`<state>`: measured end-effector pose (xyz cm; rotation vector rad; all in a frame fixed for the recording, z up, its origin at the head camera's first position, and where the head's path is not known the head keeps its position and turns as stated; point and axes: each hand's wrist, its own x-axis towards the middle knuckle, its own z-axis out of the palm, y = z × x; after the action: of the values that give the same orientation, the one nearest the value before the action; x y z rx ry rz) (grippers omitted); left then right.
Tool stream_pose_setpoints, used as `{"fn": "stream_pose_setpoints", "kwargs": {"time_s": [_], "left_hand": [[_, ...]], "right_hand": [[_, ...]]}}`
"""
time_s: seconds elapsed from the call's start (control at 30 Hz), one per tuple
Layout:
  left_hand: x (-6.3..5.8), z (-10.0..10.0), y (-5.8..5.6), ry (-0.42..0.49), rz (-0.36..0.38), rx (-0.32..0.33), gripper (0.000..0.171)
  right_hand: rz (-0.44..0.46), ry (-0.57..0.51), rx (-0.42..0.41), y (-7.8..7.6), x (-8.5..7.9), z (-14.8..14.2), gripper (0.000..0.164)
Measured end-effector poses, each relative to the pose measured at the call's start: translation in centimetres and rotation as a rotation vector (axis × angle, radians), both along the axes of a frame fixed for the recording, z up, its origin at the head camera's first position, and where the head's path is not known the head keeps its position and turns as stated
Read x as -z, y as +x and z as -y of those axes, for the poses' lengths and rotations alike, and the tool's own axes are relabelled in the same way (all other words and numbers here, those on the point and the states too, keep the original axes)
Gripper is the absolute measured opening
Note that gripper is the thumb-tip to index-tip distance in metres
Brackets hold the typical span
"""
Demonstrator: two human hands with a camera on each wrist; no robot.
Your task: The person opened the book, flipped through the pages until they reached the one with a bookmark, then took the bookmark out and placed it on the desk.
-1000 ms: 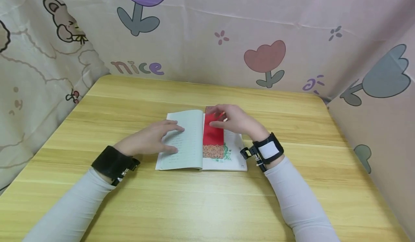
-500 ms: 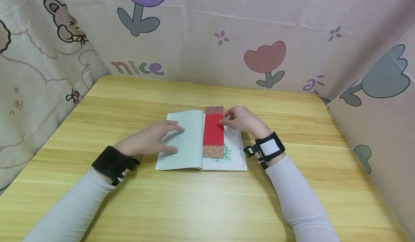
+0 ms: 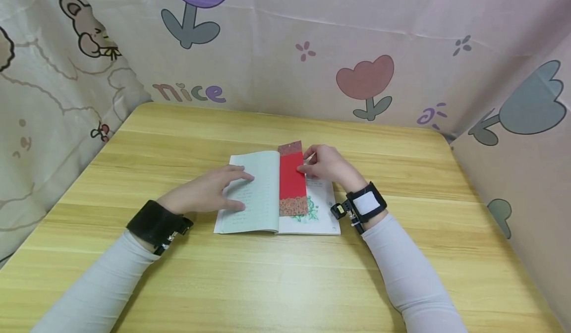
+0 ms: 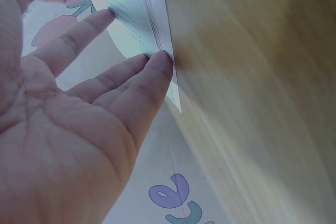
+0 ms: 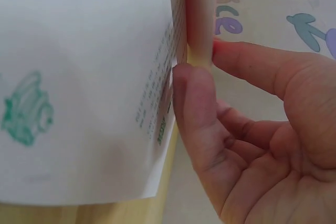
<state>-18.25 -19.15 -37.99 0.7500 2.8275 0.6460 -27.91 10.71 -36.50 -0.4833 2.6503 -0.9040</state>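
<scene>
An open book (image 3: 254, 194) lies on the table, with lines of text on its pale green left page and a green plant drawing on the white right page. Over the right page, beside the spine, is a red bookmark (image 3: 292, 174) with speckled brown ends; its far end sticks out past the book and leans left. My right hand (image 3: 327, 164) pinches the bookmark's right edge between thumb and index finger, as the right wrist view shows. With fingers spread, my left hand (image 3: 205, 189) rests on the left page, its fingertips (image 4: 161, 62) near the outer edge.
The wooden table (image 3: 285, 283) spreads around the book on every side. Behind it hangs a pale curtain (image 3: 276, 35) printed with flowers and letters, which also closes off the left and right sides.
The right hand drew back to the bookmark's right edge, then shifted slightly left with it. The bookmark's far end has tilted left and slid a little away. The left hand stays put.
</scene>
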Motion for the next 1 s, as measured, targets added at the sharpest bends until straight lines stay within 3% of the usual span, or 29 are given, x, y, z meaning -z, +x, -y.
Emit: {"fn": "stream_pose_setpoints", "kwargs": {"time_s": [0.5, 1.0], "left_hand": [[0.1, 0.3, 0.0, 0.006, 0.008, -0.002, 0.068], [0.3, 0.1, -0.1, 0.014, -0.005, 0.008, 0.068]], "right_hand": [[0.001, -0.094, 0.039, -0.1, 0.2, 0.8, 0.033], [0.059, -0.205, 0.064, -0.4, 0.3, -0.4, 0.034]]}}
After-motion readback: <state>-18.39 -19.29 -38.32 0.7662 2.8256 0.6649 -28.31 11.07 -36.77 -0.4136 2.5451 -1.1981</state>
